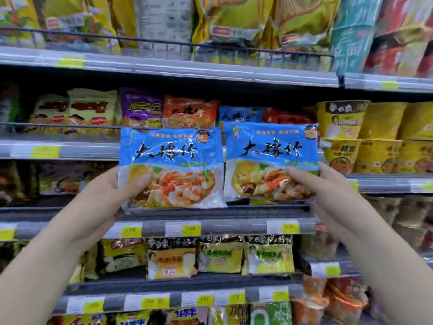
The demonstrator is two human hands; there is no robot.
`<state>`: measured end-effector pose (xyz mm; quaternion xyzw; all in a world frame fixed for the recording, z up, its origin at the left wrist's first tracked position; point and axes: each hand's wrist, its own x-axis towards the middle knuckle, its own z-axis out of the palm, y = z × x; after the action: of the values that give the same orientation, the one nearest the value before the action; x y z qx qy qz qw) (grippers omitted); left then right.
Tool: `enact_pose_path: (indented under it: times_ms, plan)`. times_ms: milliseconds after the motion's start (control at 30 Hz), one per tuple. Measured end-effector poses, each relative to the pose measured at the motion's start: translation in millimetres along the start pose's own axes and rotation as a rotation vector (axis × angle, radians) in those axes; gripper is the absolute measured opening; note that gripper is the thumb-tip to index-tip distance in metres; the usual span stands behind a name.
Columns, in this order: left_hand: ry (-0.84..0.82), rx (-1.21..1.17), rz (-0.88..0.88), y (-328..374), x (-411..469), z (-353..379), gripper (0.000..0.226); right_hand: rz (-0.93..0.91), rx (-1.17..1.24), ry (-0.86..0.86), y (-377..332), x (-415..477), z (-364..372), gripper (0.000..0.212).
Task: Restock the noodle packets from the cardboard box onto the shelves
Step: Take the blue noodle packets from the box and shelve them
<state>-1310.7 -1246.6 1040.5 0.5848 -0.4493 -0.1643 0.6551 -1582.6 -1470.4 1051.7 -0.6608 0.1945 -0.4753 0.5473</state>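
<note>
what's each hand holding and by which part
The left hand grips the left blue noodle packet by its lower left edge, thumb on the front; the right hand grips the right blue noodle packet by its lower right edge.

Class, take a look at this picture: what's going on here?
A person faces the shelves with a blue noodle packet in each hand. The left hand grips the left packet by its lower left edge; the right hand grips the right packet by its lower right edge. Both are held upright, side by side, in front of a matching blue packet already on display. Neither is shelved yet.
</note>
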Motion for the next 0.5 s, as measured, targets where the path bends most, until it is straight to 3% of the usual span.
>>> enact_pose_path:
  times_ms: [200,400,500]
  plan:
    - [0.037,0.032,0.013,7,17,22,0.063,0.007,0.062,-0.093,0,37,-20,0.031]
    - [0.014,0.034,0.019,15,23,20,0.036,0.008,0.065,-0.1,-3,45,-19,0.028]
    - [0.02,0.022,0.004,17,28,17,0.035,0.016,0.032,-0.122,-9,49,-19,0.039]
